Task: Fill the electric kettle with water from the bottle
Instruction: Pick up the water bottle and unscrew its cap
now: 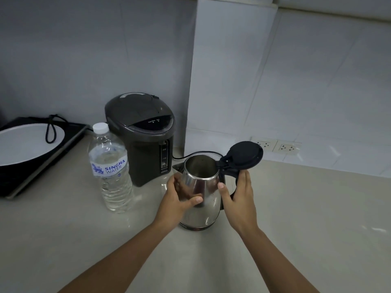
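I see my left hand (179, 199) wrapped around the shiny steel electric kettle (201, 193) on the pale stone desk (296, 218), my right hand (239, 197) gripping its black handle. Its round black lid (245, 154) stands flipped open. The clear capped plastic water bottle (111, 166) stands upright just left, beside a dark grey thermo pot (143, 136).

A small home or rental kitchen corner.

You stand at a pale stone-look countertop (296, 218) set against white tiled walls (317, 81), with a pair of wall sockets (276, 145) just above the surface. A dark hot-water dispenser (143, 136), an induction hob (42, 157) carrying a white plate (21, 144), a water bottle (112, 168) and a steel kettle (201, 191) mark it as a place for making drinks.
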